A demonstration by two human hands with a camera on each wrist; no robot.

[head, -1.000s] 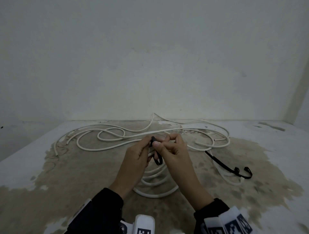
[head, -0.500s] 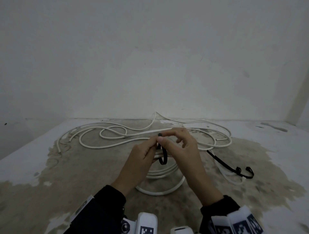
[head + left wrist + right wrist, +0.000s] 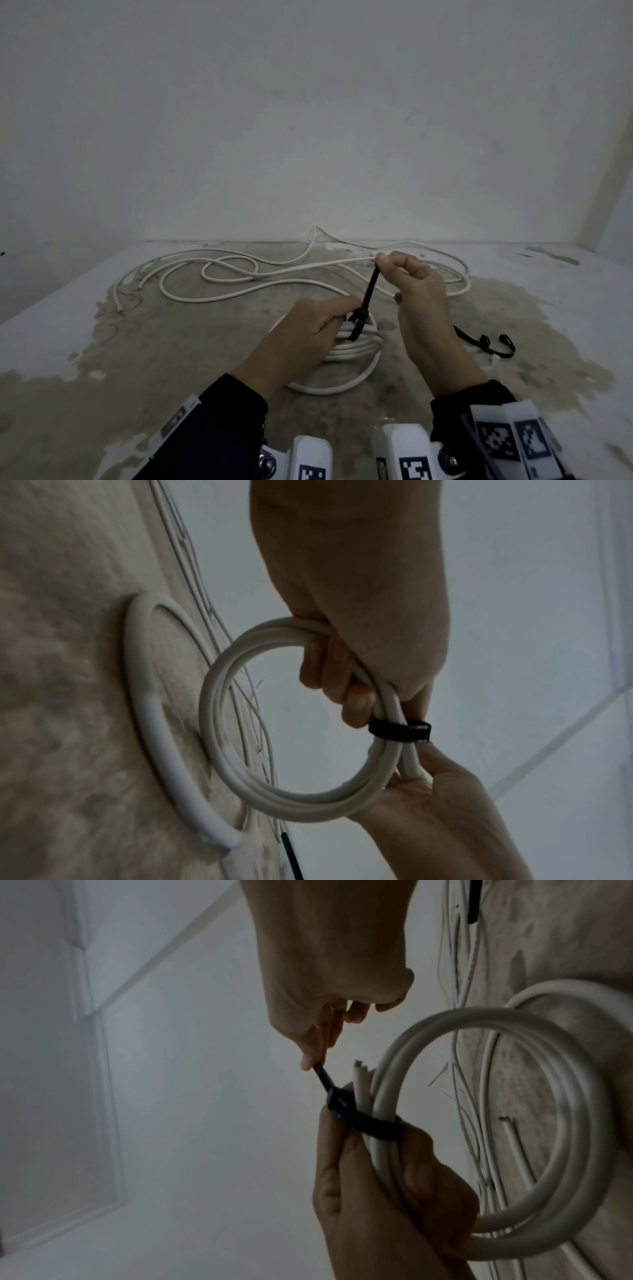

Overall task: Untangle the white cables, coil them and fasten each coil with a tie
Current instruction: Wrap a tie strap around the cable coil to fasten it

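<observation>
My left hand (image 3: 342, 322) grips a small coil of white cable (image 3: 359, 349) just above the floor. A black tie (image 3: 361, 317) is looped round the coil beside the left fingers (image 3: 356, 702). Its tail runs up and to the right into my right hand (image 3: 383, 265), which pinches the tail's end. In the right wrist view the black tie (image 3: 363, 1123) hugs the coil (image 3: 514, 1031), and a cut cable end sticks out above it. The coil's widest loop (image 3: 147, 723) touches the floor.
Loose white cables (image 3: 239, 274) sprawl over the stained concrete floor (image 3: 171, 342) towards the back wall. A second black tie (image 3: 486, 341) lies on the floor to the right of my right hand.
My right hand has drawn the tie's tail up and to the right, away from the left hand. The tie's loop has closed in on the coil.
</observation>
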